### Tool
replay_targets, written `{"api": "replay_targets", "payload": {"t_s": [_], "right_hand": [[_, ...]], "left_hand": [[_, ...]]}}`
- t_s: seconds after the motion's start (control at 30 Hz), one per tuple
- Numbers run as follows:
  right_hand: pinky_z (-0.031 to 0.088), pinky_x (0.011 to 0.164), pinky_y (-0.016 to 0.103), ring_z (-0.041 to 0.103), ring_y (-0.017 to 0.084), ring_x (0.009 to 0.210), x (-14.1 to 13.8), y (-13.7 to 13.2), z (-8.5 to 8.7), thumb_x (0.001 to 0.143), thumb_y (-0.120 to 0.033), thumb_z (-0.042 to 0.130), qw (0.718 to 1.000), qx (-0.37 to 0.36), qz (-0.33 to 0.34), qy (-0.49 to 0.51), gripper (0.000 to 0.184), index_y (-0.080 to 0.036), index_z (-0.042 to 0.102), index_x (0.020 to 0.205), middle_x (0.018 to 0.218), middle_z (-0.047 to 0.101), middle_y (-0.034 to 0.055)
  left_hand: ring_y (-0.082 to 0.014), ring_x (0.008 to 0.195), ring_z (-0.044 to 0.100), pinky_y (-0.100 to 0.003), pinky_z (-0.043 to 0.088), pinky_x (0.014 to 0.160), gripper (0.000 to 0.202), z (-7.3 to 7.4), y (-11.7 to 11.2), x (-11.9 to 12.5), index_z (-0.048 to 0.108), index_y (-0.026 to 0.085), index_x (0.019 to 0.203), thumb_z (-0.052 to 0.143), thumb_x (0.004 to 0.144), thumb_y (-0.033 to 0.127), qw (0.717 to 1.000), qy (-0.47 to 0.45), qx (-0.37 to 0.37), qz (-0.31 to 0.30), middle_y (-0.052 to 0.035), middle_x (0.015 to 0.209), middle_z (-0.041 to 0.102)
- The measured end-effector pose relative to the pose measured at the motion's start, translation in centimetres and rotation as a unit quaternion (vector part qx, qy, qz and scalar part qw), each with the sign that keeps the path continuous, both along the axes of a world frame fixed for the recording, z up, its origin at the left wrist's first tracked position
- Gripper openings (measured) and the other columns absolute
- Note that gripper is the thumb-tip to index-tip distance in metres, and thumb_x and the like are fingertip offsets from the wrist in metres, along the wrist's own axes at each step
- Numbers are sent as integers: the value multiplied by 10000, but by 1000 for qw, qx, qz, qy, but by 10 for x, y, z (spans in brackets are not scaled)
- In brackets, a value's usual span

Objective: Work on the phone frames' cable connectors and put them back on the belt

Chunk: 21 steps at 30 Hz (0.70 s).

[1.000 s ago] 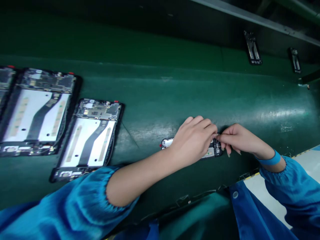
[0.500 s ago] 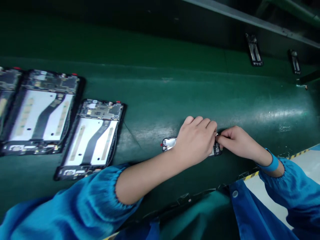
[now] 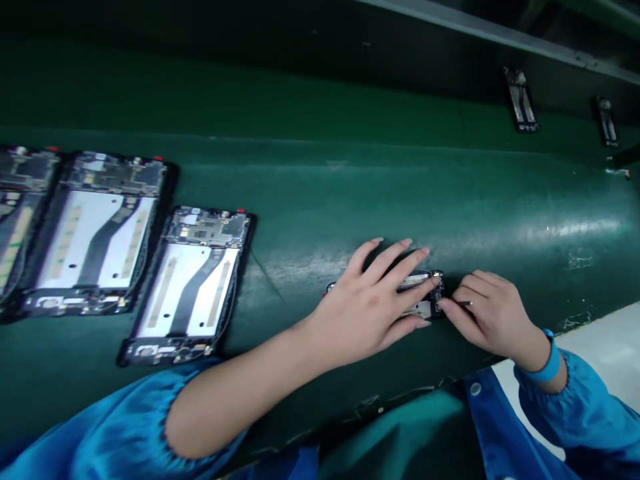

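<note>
An opened smartphone (image 3: pixel 423 308) lies crosswise on the green mat, its back off and its circuit parts bare. My left hand (image 3: pixel 367 300) rests over it with the fingers spread, covering most of the left and middle. At the phone's right end, my right hand (image 3: pixel 485 310) is closed in a pinch around a thin rod-like tool (image 3: pixel 465 304); only a short piece shows, so its exact kind is unclear. The right thumb tip is at the phone's end edge. A blue band (image 3: pixel 549 357) circles the right wrist.
To the left lie several more opened phones, the nearest phone (image 3: pixel 193 287) tilted slightly, with another phone (image 3: pixel 100 233) beside it. Far right at the back are two smaller-looking phones (image 3: pixel 521 100), (image 3: pixel 606 121). A metal rail (image 3: pixel 475 27) runs above the green mat (image 3: pixel 280 173).
My left hand has opened from curled fingers into a spread over the phone. My right hand has moved slightly down and right, and a thin tool now shows in it. The view has shifted slightly.
</note>
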State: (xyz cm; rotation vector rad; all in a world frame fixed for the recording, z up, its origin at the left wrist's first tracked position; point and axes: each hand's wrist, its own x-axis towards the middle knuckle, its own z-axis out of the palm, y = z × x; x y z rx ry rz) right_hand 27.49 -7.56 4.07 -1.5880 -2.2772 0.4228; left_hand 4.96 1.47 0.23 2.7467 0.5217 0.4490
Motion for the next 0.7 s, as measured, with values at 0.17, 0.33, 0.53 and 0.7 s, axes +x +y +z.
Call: {"api": "replay_targets", "payload": {"t_s": [0.17,0.33,0.53,0.7], "right_hand": [[475,613,326,578,169,627,13,13,-15,1042,-259,507,983,-17,-99,154,333,-208,618,731,660,606,35],[505,676,346,621,189,707,9,16,-25,1022,-265,544,988,-13,-75,138,245,-208,656,812,754,671,66],[460,645,341,560,183,644,7,16,-24,1021,-238,520,988,19,-112,108,287,-218,609,749,672,603,48],[488,681,337,602,184,691,8,16,-24,1019,-218,528,986,7,-87,145,250,-207,626,790,720,641,54]], "left_hand": [[-425,1406,467,-669,368,1115,475,4,2,1,654,257,1381,570,989,511,1000,0,-12,-2,-163,1532,520],[-429,1399,474,-670,375,1111,471,3,1,1,664,250,1368,571,988,513,1000,-5,-15,-3,-166,1536,515],[-399,1418,455,-650,361,1126,480,3,1,0,644,271,1389,506,1013,536,1000,18,-8,3,-149,1529,524],[-409,1408,461,-655,369,1114,480,2,1,1,652,255,1379,511,1012,530,1000,4,-3,1,-156,1498,552]]}}
